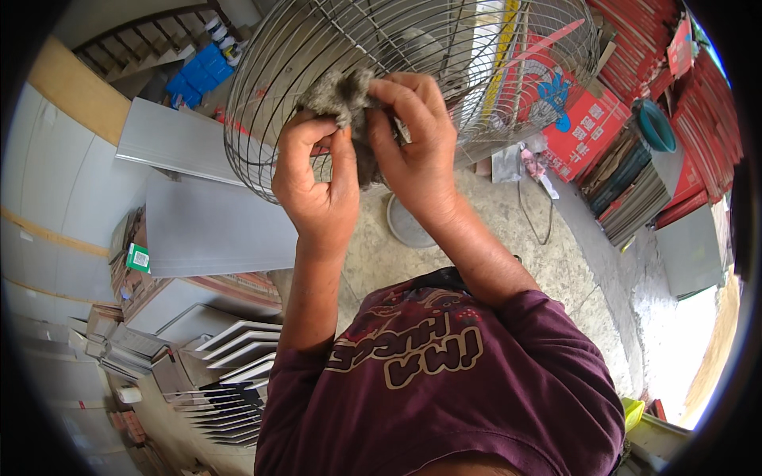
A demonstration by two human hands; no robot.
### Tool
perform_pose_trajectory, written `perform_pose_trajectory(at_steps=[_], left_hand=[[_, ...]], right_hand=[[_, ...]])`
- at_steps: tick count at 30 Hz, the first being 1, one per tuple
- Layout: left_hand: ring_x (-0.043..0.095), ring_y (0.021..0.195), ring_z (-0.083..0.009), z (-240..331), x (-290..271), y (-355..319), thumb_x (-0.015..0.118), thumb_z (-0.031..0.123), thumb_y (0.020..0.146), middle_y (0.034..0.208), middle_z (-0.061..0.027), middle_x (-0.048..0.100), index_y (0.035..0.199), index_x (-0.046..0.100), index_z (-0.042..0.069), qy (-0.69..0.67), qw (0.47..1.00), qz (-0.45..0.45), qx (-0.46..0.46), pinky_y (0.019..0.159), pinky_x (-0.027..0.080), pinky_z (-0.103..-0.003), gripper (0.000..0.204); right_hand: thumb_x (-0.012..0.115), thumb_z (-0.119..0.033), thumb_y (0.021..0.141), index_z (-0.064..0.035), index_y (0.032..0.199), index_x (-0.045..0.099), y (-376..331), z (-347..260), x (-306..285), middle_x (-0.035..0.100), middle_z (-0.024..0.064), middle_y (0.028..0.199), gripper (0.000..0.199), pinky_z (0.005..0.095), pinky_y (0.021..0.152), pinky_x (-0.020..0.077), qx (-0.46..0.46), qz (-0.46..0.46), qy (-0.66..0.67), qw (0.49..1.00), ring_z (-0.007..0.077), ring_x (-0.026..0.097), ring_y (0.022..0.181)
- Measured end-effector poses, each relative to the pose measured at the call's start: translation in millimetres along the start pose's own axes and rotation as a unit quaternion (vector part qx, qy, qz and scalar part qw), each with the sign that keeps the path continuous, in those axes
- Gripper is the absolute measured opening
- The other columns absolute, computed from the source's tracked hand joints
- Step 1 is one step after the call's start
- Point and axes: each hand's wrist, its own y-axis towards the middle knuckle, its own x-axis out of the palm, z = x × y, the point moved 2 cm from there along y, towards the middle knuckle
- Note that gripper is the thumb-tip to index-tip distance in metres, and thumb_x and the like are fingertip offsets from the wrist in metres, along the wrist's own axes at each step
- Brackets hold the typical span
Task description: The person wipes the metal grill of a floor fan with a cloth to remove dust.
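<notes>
A crumpled, fuzzy grey rag (341, 95) is bunched between my two hands, in front of the wire guard (258, 67) of a large fan. My left hand (317, 178) is closed, thumb and fingertips pinching the rag's lower edge. On its other side, my right hand (417, 143) grips the upper right part with curled fingers. Part of the rag hangs down behind my right fingers, and my hands cover some of it. Below my hands, a round grey base (410, 222) stands on the floor.
Grey panels (206, 222) lie to the left, above a rack of upright boards (230, 397). Blue crates (198, 75) stand near a stair railing at the far left. To the right are stacked red cartons (591, 131) and a teal basin (657, 125).
</notes>
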Motion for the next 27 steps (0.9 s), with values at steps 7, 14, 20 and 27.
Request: perform_pose_trajectory(at_steps=[7,14,20,27], left_hand=[[0.058,0.073,-0.0127,-22,-26,-24,0.068,-0.006,0.083,0.090,-0.0075,0.064,0.096,0.058,0.000,-0.002,0.996,0.054,-0.072,0.070,0.049,-0.025,0.017],[0.051,0.074,-0.0089,-43,-52,-48,0.066,-0.003,0.086,0.086,-0.0024,0.058,0.094,0.056,0.000,-0.039,0.982,0.072,-0.171,0.069,0.046,-0.023,0.013],[0.050,0.074,-0.0071,-48,-65,-63,0.065,-0.004,0.088,0.086,-0.0019,0.056,0.094,0.055,0.000,-0.110,0.963,0.087,-0.229,0.069,0.044,-0.022,0.013],[0.054,0.075,-0.0091,-40,-79,-60,0.062,0.004,0.091,0.083,-0.0003,0.059,0.095,0.057,0.005,-0.262,0.900,0.115,-0.330,0.073,0.047,-0.026,0.006]], right_hand=[[0.065,0.004,0.075,-0.0053,0.104,0.064,-17,-3,24,0.057,0.0105,0.099,0.030,0.0364,0.066,0.0531,0.005,-0.053,0.007,0.999,0.0293,0.063,0.083],[0.068,0.002,0.074,-0.0070,0.101,0.064,-39,-1,46,0.059,0.0084,0.100,0.029,0.0344,0.064,0.0533,0.016,-0.121,-0.035,0.992,0.0264,0.064,0.081],[0.067,0.003,0.073,-0.0088,0.099,0.063,-54,3,54,0.059,0.0073,0.099,0.028,0.0362,0.065,0.0529,0.018,-0.164,-0.043,0.985,0.0278,0.064,0.081],[0.063,0.008,0.078,-0.0054,0.099,0.062,-59,6,43,0.058,0.0084,0.097,0.025,0.0303,0.070,0.0515,0.027,-0.170,0.039,0.984,0.0236,0.064,0.084]])
